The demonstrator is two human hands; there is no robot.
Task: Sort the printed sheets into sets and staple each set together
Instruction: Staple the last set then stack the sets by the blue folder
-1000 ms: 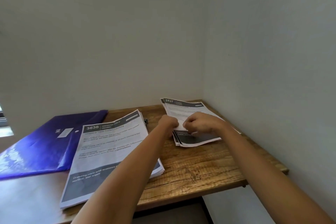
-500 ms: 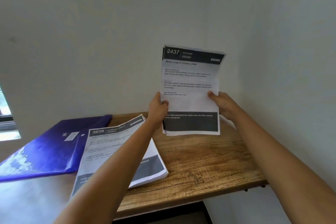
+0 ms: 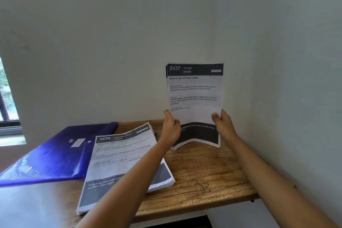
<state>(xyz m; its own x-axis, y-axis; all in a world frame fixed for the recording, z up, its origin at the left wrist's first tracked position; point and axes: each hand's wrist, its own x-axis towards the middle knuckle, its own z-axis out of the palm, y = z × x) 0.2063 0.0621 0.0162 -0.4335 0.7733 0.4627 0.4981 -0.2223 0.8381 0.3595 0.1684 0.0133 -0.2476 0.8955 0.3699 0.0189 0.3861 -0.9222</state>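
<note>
Sheets [image 3: 195, 98] are being held upright over table [image 3: 203, 176], left hand [image 3: 171, 129] and right hand [image 3: 224, 126] gripping sides; needing edges tapped flush

A wooden table [image 3: 203, 176] stood in the corner where the back wall [image 3: 111, 42] met the side wall [image 3: 299, 79], both pale and plain. Its right part showed grained, knotted planks; its left part was smoother and shone with light. A blue folder [image 3: 55, 157] lay flat on the left part, its far corner close to the back wall. It bore a white label [image 3: 78, 142] and a small round snap [image 3: 89, 142]. A window [image 3: 7, 98] showed at the far left, blurred green beyond its dark frame.
</note>
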